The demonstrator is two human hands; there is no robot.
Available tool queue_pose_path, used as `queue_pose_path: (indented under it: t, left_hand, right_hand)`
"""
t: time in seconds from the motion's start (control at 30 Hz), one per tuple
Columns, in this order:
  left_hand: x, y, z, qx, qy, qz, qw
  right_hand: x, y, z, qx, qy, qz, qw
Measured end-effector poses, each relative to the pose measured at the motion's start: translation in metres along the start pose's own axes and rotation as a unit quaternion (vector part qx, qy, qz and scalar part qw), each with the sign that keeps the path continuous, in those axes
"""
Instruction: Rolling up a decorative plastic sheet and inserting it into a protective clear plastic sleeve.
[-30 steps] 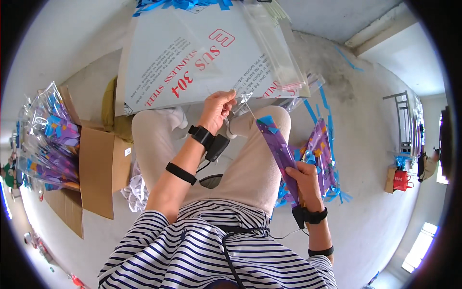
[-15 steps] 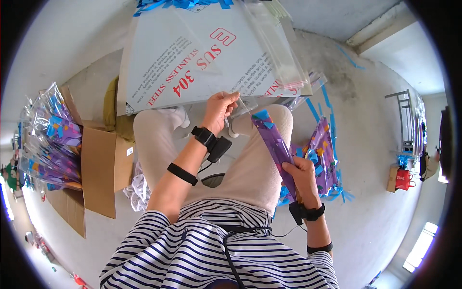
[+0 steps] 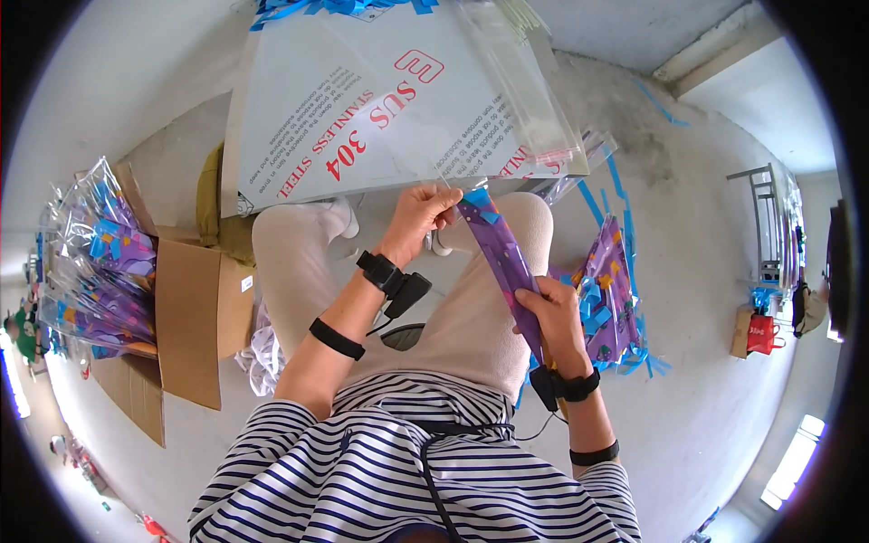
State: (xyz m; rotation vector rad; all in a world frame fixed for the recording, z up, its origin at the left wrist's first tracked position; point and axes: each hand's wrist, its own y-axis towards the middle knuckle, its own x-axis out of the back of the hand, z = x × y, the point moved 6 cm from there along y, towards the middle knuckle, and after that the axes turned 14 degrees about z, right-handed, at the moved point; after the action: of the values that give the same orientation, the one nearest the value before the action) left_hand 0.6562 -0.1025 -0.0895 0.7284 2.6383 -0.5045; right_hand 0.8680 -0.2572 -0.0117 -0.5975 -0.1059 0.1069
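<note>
My left hand (image 3: 422,217) is closed, thumb and fingers pinching the edge of a clear plastic sleeve that is hard to make out. Right beside those fingertips is the upper, blue-tipped end of a long, flat, folded purple patterned piece (image 3: 498,253). My right hand (image 3: 555,319) grips this piece near its lower end, with the thumb on top. The piece slants over my right thigh. Whether its tip is inside the sleeve cannot be told.
A board with printed film (image 3: 362,100) lies before my knees, bearing clear plastic sleeves (image 3: 525,90) and blue ribbons (image 3: 344,7). At left, a cardboard box (image 3: 195,312) stands by bagged purple pieces (image 3: 113,262). More purple pieces (image 3: 608,299) with blue ribbons lie right of my thigh.
My right hand has moved the purple piece up and left, bringing its blue tip to my left fingertips. My left hand has shifted slightly right and down, still pinching the sleeve.
</note>
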Motion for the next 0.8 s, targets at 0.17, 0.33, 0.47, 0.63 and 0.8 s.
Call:
queue_pose_path:
  t: [0.17,0.33,0.47,0.63,0.8]
  left_hand:
    - [-0.006,-0.004,-0.005,-0.011,-0.052,0.094,0.994]
    - [-0.011,-0.008,-0.005,-0.004,0.007,0.117,0.993]
    - [-0.007,-0.011,-0.01,0.002,0.062,0.133,0.989]
    - [-0.015,-0.014,-0.021,0.025,0.069,0.169,0.983]
    - [-0.021,-0.014,-0.017,0.021,0.053,0.16,0.986]
  right_hand:
    - [-0.006,0.002,-0.001,-0.004,0.09,0.034,0.995]
    - [-0.011,0.005,0.001,-0.005,0.129,0.063,0.99]
    - [-0.013,0.004,0.001,-0.022,0.166,0.087,0.982]
    - [-0.013,0.005,-0.004,-0.042,0.195,0.114,0.973]
    - [-0.017,0.009,-0.01,-0.038,0.221,0.12,0.967]
